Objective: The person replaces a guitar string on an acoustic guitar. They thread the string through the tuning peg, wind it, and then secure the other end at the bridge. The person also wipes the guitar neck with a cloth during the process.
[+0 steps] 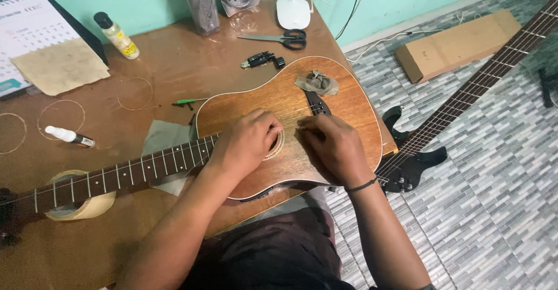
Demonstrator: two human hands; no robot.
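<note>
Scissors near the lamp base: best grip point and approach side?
Take the scissors by the black handle loops at their right end, coming from above. They lie flat and closed on the table, blades pointing left, with clear space around the loops. Both hands are on the guitar.

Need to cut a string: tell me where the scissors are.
In the head view, the scissors lie at the table's far edge, beyond the guitar body, just below the white lamp base.

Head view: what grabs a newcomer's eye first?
The wooden acoustic guitar lying flat across the brown table, with the left hand over its sound hole and the right hand beside the bridge. Next, the black electric bass on the tiled floor at right. Then scissors at the table's far edge.
</note>
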